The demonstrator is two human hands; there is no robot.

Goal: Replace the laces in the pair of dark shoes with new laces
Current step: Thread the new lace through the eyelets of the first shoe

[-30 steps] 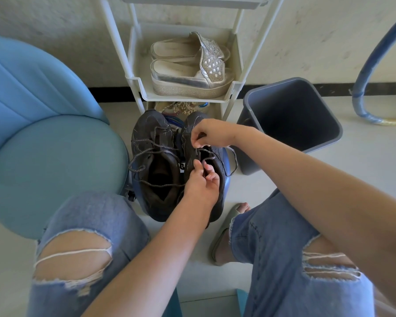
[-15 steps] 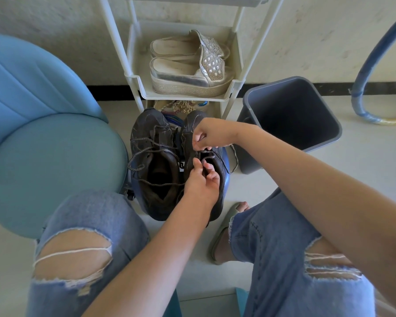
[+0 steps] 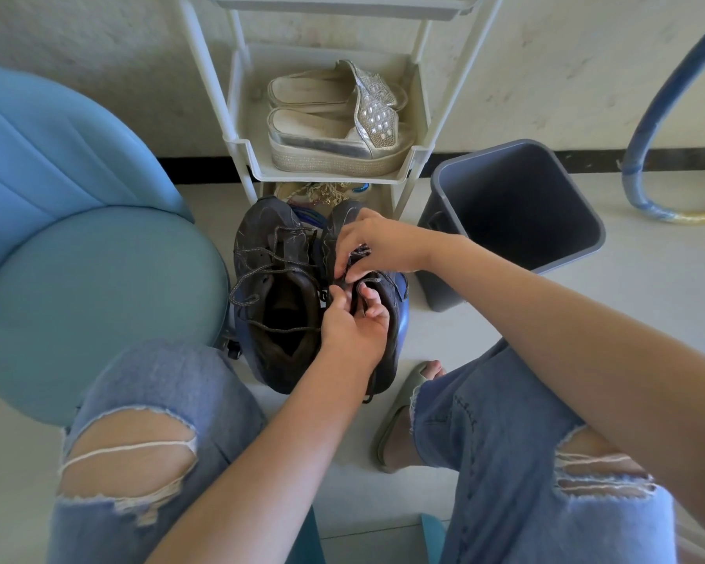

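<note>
Looking down past the jeans [image 3: 172,384], I found the left hand [image 3: 353,325] nearest me. It rested over the mouth of the right-side shoe [image 3: 395,315], and its thumb and fingers were curled on the tongue there, holding it steady. That shoe stood on the floor between the knees, heel toward me and toe toward the rack [image 3: 326,177], so its long axis ran straight away from me. The left-side shoe [image 3: 261,246] stood touching it, pointing the same way, its grey laces [image 3: 261,274] loose but threaded.

Just beyond the left hand, the right hand [image 3: 377,244] reached in from the bin [image 3: 513,205] side, its arm crossing above the right knee. Its fingertips were bent down and back toward me, and they pinched the lace [image 3: 361,252] at the upper eyelets. So the lace lay right at those fingertips and across the shoe's axis, with the left hand just on the near side of it. I judged the right hand better placed to draw the lace out, pulling up and away while the left held the shoe down. I could not tell which eyelet the lace was leaving, since the fingers hid it. I saw no new laces anywhere.
</note>
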